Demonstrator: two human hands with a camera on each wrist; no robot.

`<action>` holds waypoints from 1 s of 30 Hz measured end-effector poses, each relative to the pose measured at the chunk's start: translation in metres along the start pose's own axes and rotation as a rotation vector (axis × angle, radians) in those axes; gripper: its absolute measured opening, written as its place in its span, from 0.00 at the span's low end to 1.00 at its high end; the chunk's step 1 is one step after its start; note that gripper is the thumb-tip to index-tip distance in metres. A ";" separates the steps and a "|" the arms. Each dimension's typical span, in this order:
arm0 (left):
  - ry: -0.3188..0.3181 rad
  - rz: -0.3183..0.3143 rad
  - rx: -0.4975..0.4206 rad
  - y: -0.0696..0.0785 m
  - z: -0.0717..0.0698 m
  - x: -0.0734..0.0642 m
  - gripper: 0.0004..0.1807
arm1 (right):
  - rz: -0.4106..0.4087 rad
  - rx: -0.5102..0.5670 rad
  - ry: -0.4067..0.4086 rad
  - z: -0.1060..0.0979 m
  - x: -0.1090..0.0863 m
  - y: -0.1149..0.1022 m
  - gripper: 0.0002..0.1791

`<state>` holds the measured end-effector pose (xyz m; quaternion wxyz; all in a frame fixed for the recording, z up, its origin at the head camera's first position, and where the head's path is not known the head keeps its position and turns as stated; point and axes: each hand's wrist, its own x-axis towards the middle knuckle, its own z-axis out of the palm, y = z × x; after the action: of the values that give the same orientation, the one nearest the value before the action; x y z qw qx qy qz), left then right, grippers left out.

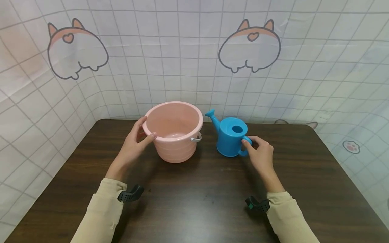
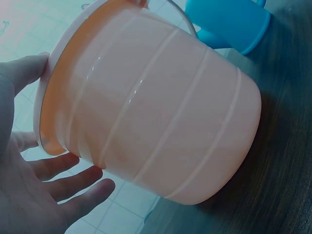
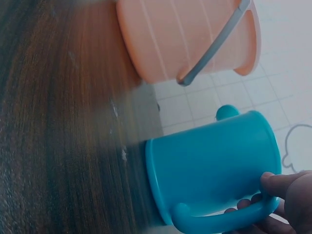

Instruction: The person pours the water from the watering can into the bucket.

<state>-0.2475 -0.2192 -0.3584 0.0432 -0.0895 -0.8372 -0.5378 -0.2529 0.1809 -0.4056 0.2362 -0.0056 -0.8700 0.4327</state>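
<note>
A pink bucket with a wide rim stands upright toward the table's back edge. My left hand touches its left side, thumb and forefinger at the rim. In the left wrist view the other fingers are spread and fairly straight along the bucket wall. Right of the bucket is a blue watering can, its spout pointing left. My right hand grips its handle, the thumb on the upper end and fingers partly hidden behind. Both vessels appear to stand on the table.
The dark wooden table ends just behind the bucket and can. A white grid-patterned cloth with cartoon animals hangs at the back and sides. The bucket's pale handle hangs on the side facing the watering can.
</note>
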 end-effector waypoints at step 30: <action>-0.057 0.031 -0.283 -0.002 0.005 0.004 0.40 | 0.141 0.121 0.048 0.010 0.001 0.006 0.18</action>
<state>-0.2520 -0.2150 -0.3614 0.0148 -0.1226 -0.7523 -0.6472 -0.2592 0.1776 -0.4147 0.2257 -0.0629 -0.8339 0.4998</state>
